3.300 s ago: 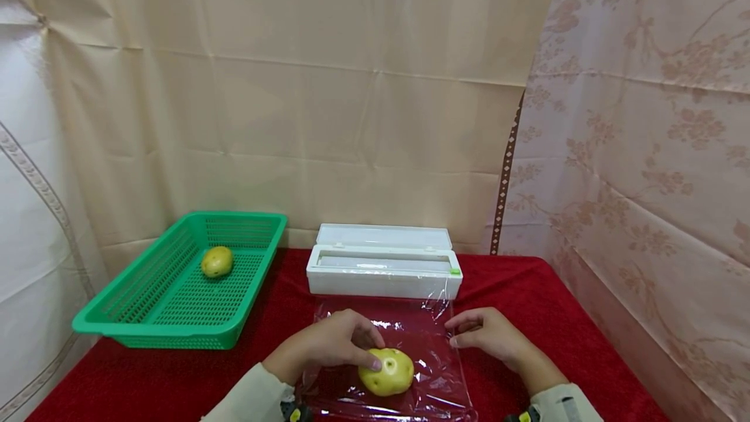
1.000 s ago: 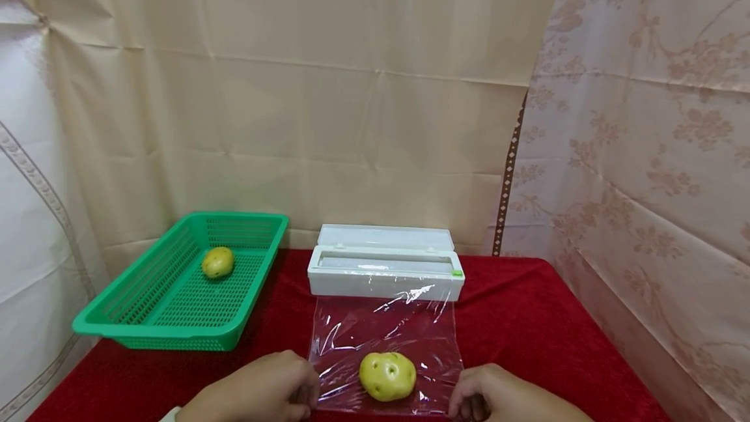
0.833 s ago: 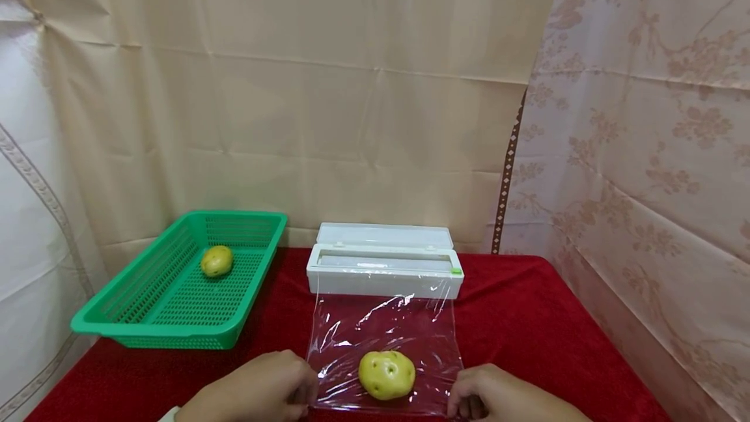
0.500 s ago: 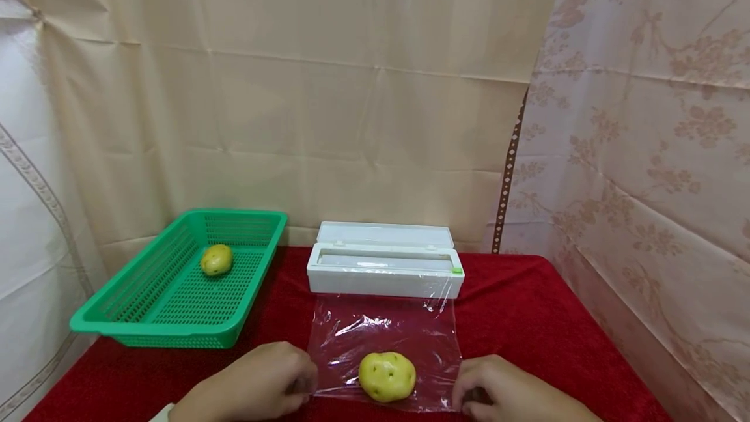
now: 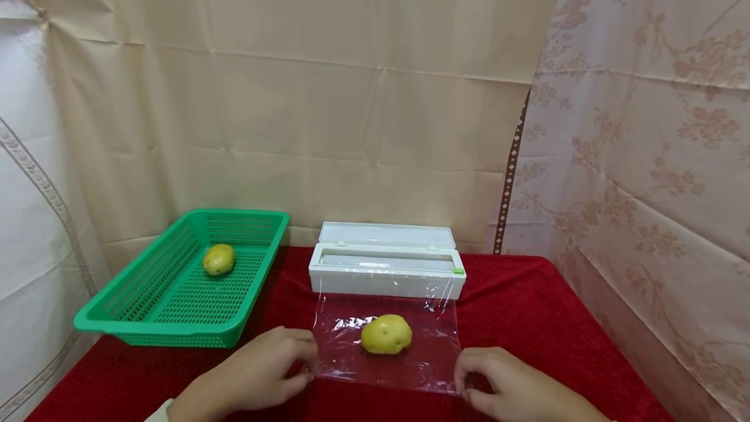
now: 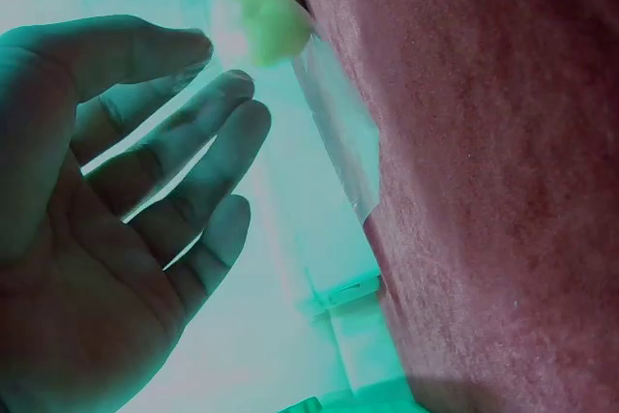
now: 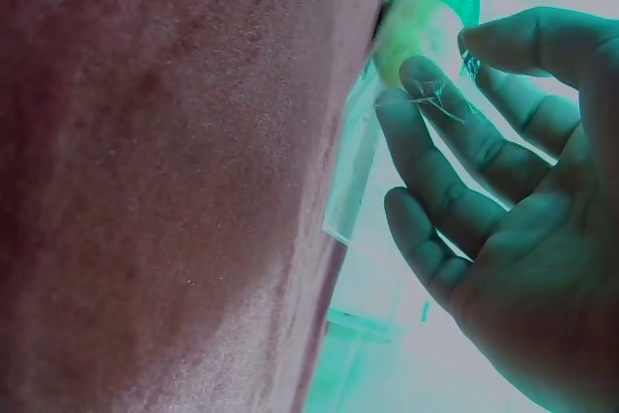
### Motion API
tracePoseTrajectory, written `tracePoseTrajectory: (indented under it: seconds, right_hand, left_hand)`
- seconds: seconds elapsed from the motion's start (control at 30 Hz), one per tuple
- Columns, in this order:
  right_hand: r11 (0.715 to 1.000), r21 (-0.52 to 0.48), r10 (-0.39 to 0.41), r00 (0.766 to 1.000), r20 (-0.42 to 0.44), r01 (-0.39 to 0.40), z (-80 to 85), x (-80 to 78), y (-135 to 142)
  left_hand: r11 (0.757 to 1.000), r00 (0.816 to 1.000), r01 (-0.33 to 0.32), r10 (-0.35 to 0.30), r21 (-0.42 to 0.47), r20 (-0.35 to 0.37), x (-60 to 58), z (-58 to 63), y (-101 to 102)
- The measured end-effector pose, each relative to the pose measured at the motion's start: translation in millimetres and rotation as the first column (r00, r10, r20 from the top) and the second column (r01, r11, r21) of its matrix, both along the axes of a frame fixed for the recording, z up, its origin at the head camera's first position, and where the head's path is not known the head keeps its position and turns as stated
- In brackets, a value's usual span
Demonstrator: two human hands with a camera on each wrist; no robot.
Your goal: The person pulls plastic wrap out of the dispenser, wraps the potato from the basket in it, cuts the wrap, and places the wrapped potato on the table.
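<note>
At the lower centre of the head view, a yellow potato [image 5: 387, 335] lay on a sheet of clear film [image 5: 351, 366]. It was smooth and rounded, longer from side to side than from front to back, with small dark dimples and a pale sheen on its upper surface; both wrist views showed it as a blurred yellow-green form. The potato lay between the two hands, about midway and slightly higher in the frame, touching neither. The left hand [image 5: 263, 370], at lower left, pinched the near left corner of the film between thumb and forefinger. The right hand [image 5: 506, 379], at lower right, pinched the near right corner, its other fingers loosely bent and spread; creased film showed at its fingertips in the right wrist view. The film ran from the front of a white box [image 5: 387, 284] with a raised lid, at centre. At left, a green basket [image 5: 149, 327] held a second potato [image 5: 219, 259]. Red cloth [image 5: 515, 305] covered the table.
</note>
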State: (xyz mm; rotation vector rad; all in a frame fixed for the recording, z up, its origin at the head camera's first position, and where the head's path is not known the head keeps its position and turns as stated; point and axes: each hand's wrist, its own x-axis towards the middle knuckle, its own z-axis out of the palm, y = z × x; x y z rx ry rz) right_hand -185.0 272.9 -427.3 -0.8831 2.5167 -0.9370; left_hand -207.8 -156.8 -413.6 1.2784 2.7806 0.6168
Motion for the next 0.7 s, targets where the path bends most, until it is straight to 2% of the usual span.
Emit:
tracePoseTrajectory:
  seconds: [0.17,0.37,0.53,0.7]
  right_hand:
    - [0.999,-0.034,-0.004,1.0,-0.003,0.004,-1.0,-0.9,-1.5]
    - [0.999,-0.03,-0.028,1.0,0.001,0.028,0.9,-1.6,-3.3]
    - [1.0,-0.026,-0.017,1.0,-0.018,0.017,3.5,-0.4,-1.7]
    - [0.999,-0.041,-0.018,1.0,0.011,0.018,5.7,0.4,0.9]
  left_hand:
    - [0.999,0.992,-0.049,0.047,0.013,0.119,-2.3,0.5,0.2]
    - [0.998,0.981,-0.064,0.059,0.02,0.183,-3.0,0.6,0.0]
    - [0.998,0.98,-0.059,0.054,0.023,0.193,-2.9,2.1,-0.8]
    - [0.998,0.977,-0.057,0.051,0.023,0.206,-1.9,3.3,-0.7]
